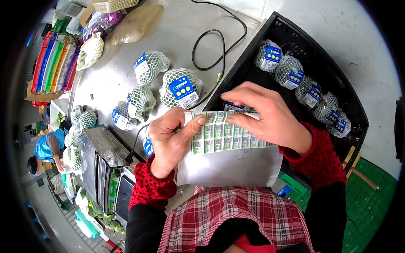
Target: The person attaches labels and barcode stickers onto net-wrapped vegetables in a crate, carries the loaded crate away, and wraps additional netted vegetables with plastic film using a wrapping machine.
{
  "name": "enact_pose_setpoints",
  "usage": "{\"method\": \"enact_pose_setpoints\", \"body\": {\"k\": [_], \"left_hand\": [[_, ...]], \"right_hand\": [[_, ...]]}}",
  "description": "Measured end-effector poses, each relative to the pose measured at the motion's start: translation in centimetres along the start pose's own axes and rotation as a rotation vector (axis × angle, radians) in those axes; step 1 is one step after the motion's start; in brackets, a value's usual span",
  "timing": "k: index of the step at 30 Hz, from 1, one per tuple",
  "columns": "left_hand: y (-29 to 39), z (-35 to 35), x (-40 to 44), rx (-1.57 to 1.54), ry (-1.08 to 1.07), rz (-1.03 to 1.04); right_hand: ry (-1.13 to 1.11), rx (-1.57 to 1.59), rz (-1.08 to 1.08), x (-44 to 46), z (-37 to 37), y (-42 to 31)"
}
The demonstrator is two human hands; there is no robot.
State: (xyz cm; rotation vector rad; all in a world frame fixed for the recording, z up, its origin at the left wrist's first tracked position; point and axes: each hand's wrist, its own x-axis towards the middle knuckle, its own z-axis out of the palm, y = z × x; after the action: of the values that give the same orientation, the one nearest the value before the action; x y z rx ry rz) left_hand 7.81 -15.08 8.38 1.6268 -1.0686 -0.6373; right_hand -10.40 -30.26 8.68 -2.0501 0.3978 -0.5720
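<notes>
A sheet of small green and white labels [221, 142] on pale backing paper [230, 168] is held in front of the apron. My left hand [171, 135] pinches its upper left corner between thumb and fingers. Over the sheet's upper right part is my right hand [268, 114], its thumb and fingers curved and apart at the top row; nothing I can make out is between them. Beyond the sheet, net-wrapped bundles [168, 95] with blue tags lie on the metal table [171, 46].
A black crate [236, 63] on the right holds several tagged net bundles [289, 67]. A black cable [223, 46] curls across the table. Green crates [371, 206] stand low right. Stacked equipment [101, 160] and a person in blue [44, 147] are at left.
</notes>
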Motion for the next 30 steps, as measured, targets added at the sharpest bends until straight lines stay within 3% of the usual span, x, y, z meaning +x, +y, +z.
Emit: {"method": "enact_pose_setpoints", "body": {"k": [2, 6, 12, 15, 16, 17, 18, 20, 22, 23, 25, 26, 29, 30], "left_hand": [[0.0, 0.7, 0.3, -0.003, 0.027, 0.062], [-0.6, 0.0, 0.2, 0.076, 0.015, 0.000], [-0.3, 0.5, 1.4, -0.188, -0.004, -0.387], [-1.3, 0.5, 2.3, -0.215, 0.005, -0.531], [-1.1, -0.5, 2.6, -0.074, -0.002, -0.504], [-0.5, -1.7, 2.7, 0.068, -0.007, -0.474], [0.1, -2.8, 2.5, 0.074, 0.035, -0.447], [-0.1, -6.1, 0.8, 0.021, 0.102, -0.409], [-0.8, -9.1, -0.5, -0.087, 0.158, -0.361], [-0.6, -10.1, -1.1, -0.125, 0.190, -0.342], [0.0, -12.0, -2.4, -0.161, 0.216, -0.361], [0.5, -12.9, -3.2, -0.099, 0.235, -0.344], [0.5, -16.3, -5.1, -0.065, 0.292, -0.299], [0.4, -16.6, -5.6, -0.039, 0.315, -0.316]], "right_hand": [[0.048, -0.121, -0.159, 1.0, 1.1, -0.5], [0.151, -0.314, -0.183, 0.9, 3.1, -0.4], [0.248, -0.615, -0.314, -0.1, 4.5, -0.4], [0.352, -0.451, -0.382, -0.7, 5.2, 0.9], [0.397, -0.218, -0.304, -0.5, 3.9, 1.8], [0.474, 0.285, 0.060, -0.3, 2.3, 3.2], [0.569, 0.541, 0.391, 0.2, -0.7, 4.9], [0.847, 0.311, 0.680, 0.9, -5.1, 13.6], [0.939, 0.332, 0.758, 2.1, -6.0, 18.6], [0.946, 0.301, 0.623, 2.8, -5.7, 22.6], [0.833, -0.100, 0.734, 4.6, -5.1, 23.9], [0.747, -0.503, 0.606, 4.2, -4.9, 27.5], [0.644, -0.881, 0.783, 4.1, -5.2, 23.5], [0.654, -0.642, 0.790, 3.1, -4.9, 21.8]]}}
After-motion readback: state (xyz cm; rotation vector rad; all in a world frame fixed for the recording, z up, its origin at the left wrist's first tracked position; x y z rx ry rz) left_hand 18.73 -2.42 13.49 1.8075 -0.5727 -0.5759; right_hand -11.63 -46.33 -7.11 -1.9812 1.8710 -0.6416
